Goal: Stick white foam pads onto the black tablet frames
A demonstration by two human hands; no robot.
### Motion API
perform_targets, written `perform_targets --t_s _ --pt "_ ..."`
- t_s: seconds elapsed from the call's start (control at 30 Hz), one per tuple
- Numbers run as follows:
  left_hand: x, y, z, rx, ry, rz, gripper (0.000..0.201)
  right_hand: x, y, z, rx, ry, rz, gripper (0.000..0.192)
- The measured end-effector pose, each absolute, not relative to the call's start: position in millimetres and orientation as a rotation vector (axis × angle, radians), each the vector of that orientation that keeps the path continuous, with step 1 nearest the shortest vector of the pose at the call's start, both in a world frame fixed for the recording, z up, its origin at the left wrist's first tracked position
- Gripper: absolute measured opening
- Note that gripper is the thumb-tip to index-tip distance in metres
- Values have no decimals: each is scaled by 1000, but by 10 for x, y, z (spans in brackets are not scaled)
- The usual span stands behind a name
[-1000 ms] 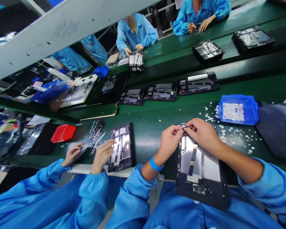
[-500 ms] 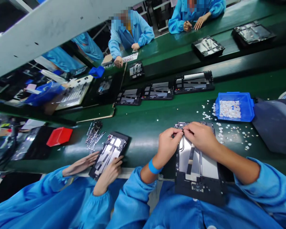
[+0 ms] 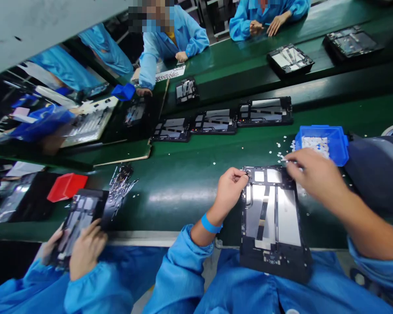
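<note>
An opened tablet with silver panels and black flat cables rests on the bench edge and against my body. My left hand, a blue band on its wrist, pinches a small black part at the tablet's upper left corner. Just past the upper right corner is my right hand, thumb and forefinger close together over small white scraps. Whether a scrap is between those fingertips I cannot make out. Behind this hand stands a blue bin with white scraps inside.
On my left a co-worker's hands hold another tablet. Thin strips lie in a pile near a red bin. Several opened tablets line the green bench. Two more co-workers sit opposite. A dark grey object stands right.
My right hand has left the tablet's upper left corner and moved right, to the scraps by the blue bin. My left hand stays at the corner. The neighbour's tablet has moved left.
</note>
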State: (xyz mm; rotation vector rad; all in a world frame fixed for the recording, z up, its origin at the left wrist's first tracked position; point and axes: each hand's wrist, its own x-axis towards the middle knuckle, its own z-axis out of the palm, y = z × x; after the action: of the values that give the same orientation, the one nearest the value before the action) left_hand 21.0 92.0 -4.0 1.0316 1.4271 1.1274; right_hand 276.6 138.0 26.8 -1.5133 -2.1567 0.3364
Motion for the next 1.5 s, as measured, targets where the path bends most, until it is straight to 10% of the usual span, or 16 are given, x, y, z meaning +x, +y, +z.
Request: perform_targets --t_s 0.43,0.73,0.97,1.5 --pt "296 750 -52 1170 1542 1225 6 1769 1108 78 -1457 -2126 640 14" --pt "178 819 -45 1043 1461 1168 10 3083 1710 370 -2080 -1941 239 26" --pt "-145 886 125 1684 1585 997 16 2356 1421 414 -1581 -2154 874 22" --pt "-277 1068 -45 2477 1365 647 33 1807 1636 330 -1863 -2265 827 27"
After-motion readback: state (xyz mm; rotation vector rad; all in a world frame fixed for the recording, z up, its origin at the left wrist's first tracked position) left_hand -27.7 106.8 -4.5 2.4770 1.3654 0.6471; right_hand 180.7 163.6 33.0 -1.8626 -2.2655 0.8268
